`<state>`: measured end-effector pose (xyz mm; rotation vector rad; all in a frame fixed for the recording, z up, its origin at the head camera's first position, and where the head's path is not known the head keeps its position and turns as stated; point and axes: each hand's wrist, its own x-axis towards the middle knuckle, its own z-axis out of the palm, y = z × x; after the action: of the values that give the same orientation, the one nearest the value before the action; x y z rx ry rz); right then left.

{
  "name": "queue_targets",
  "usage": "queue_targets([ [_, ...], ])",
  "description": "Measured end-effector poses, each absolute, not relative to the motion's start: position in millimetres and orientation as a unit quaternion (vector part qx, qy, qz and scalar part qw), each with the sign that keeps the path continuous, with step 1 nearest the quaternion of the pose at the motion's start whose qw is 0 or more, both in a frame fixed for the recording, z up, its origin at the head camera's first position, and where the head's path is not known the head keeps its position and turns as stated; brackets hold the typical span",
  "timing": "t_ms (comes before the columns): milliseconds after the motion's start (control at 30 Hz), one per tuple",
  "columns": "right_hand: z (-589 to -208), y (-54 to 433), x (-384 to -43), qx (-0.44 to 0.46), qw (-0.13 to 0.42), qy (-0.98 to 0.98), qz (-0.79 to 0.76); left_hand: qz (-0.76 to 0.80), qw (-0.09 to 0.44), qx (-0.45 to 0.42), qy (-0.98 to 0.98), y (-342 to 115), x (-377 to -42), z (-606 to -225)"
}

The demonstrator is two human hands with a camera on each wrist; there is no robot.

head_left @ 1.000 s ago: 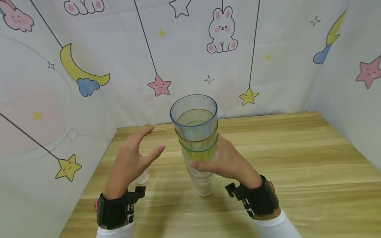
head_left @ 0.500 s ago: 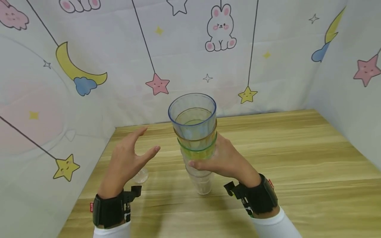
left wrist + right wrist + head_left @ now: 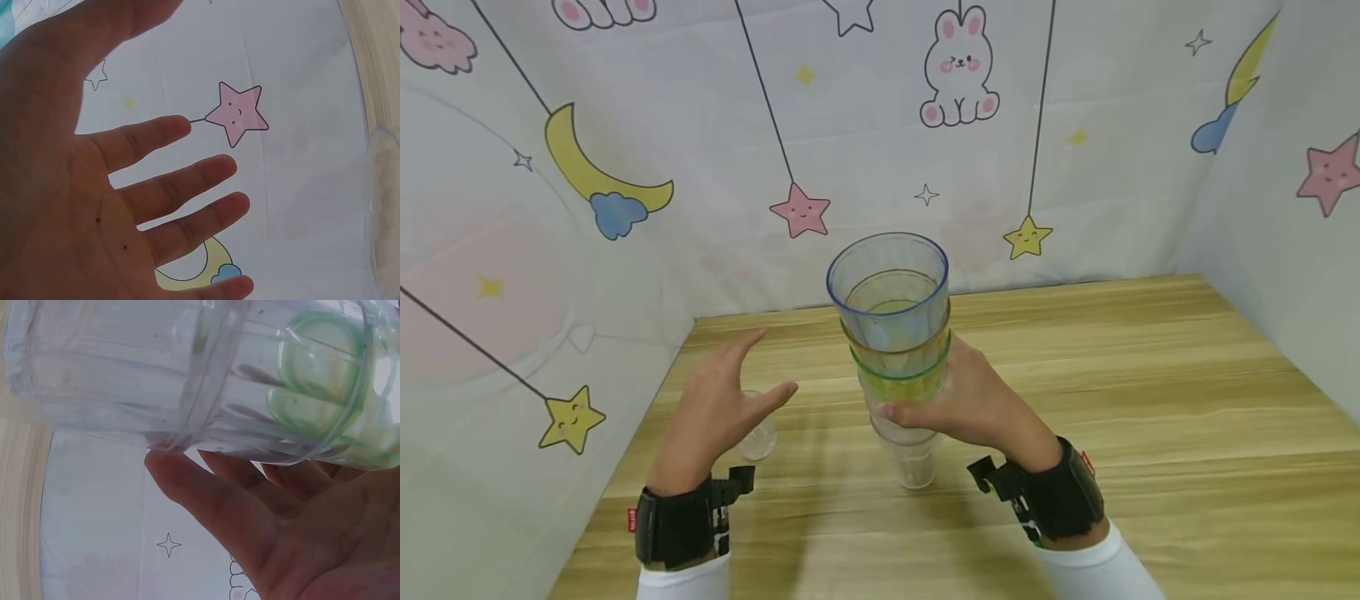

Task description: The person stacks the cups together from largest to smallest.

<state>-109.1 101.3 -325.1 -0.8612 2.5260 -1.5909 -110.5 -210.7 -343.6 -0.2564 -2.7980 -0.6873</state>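
My right hand (image 3: 973, 404) grips a tall stack of see-through plastic cups (image 3: 887, 329) around its lower middle, with the thumb across the near side. A blue-rimmed cup tops the stack, then a brown-rimmed and a green-rimmed one, with colourless cups below. The stack is upright; whether its base touches the table I cannot tell. In the right wrist view, my fingers (image 3: 212, 500) wrap the colourless part. To the left, my left hand (image 3: 711, 417) is held with fingers spread and nothing in it. A clear cup (image 3: 760, 442) stands beside and partly behind it.
The wood-grain table (image 3: 1112, 400) extends to both sides. A white cloth (image 3: 880, 150) printed with stars, moons and rabbits hangs behind it and along the left and right. Each wrist wears a black strap (image 3: 677, 521) with a small mount.
My left hand has drawn slightly left and its fingertips have dropped a little, uncovering more of the clear cup. The right hand keeps its grip on the stack, nearly still.
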Motion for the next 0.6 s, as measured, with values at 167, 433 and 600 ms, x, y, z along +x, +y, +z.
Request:
queue_targets([
  [167, -324.9, 100.9, -109.1, -0.274, 0.017, 0.815, -0.510, -0.232, 0.078, -0.067, -0.967, -214.5, -110.6, -345.9],
  [433, -325.3, 100.8, -110.3, -0.278, 0.011, 0.817, -0.504, -0.232, 0.027, -0.044, -0.971, -219.2, -111.6, -349.1],
  [600, -324.3, 101.4, -110.0, -0.275, 0.013, 0.819, -0.504, -0.233, -0.008, -0.028, -0.972, -220.6, -113.2, -353.2],
])
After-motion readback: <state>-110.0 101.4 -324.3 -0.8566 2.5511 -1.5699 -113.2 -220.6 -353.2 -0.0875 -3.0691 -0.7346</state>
